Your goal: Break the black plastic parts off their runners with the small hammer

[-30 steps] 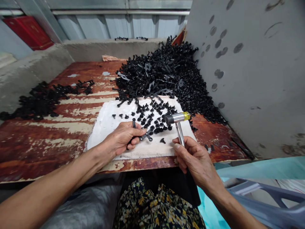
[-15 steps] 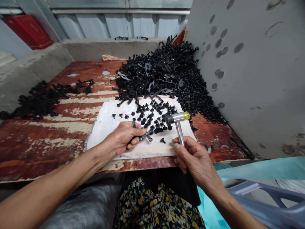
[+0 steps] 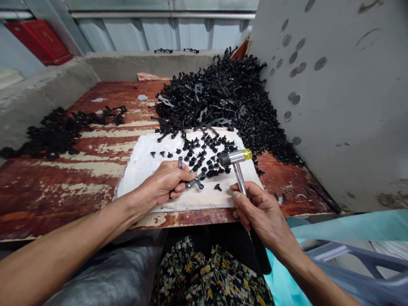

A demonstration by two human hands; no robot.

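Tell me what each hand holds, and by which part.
Left hand: black bracket, pinched between its visible ends. Right hand: hammer, gripped by its handle.

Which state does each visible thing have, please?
Black bracket: held in the left grip
Two-faced mallet: held by its handle in the right grip
White cloth: laid flat
Black pegs: loose, scattered over the cloth
Front peg: on its side, apart
Large pile of black parts: heaped
Smaller pile at left: heaped
Red-brown tabletop: worn in pale patches
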